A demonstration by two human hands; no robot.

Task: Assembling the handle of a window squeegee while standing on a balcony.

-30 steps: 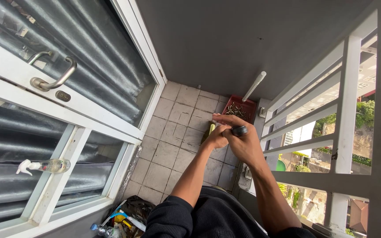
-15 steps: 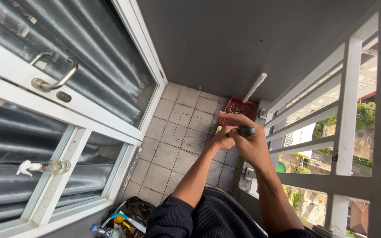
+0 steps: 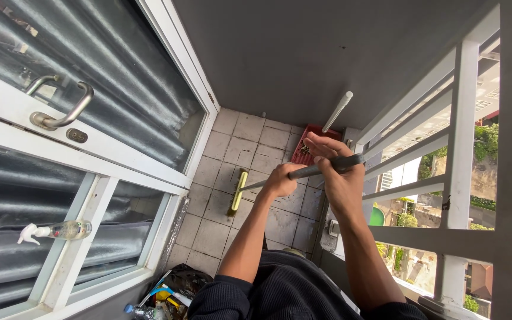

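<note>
Both my hands grip the dark grey handle point(image 3: 318, 169) of a broom. My left hand point(image 3: 281, 179) holds it lower down and my right hand point(image 3: 333, 168) holds it near the top end, close to the railing. The broom's yellow-green head point(image 3: 237, 192) rests on the tiled balcony floor point(image 3: 220, 207), out to the left of my hands. Behind my hands a red dustpan point(image 3: 309, 145) with debris in it stands on the floor, and its white handle point(image 3: 337, 111) leans up against the grey wall.
A white-framed glass door with a metal handle point(image 3: 60, 112) fills the left side. A spray bottle point(image 3: 54, 230) sits on its frame. A white railing point(image 3: 457, 154) runs along the right. A dark bag with bottles point(image 3: 167, 290) lies at the floor's near end.
The broom head has swung left across the tiles, from near the dustpan into open view. The handle now lies slanted rather than end-on, and my hands shifted slightly with it.
</note>
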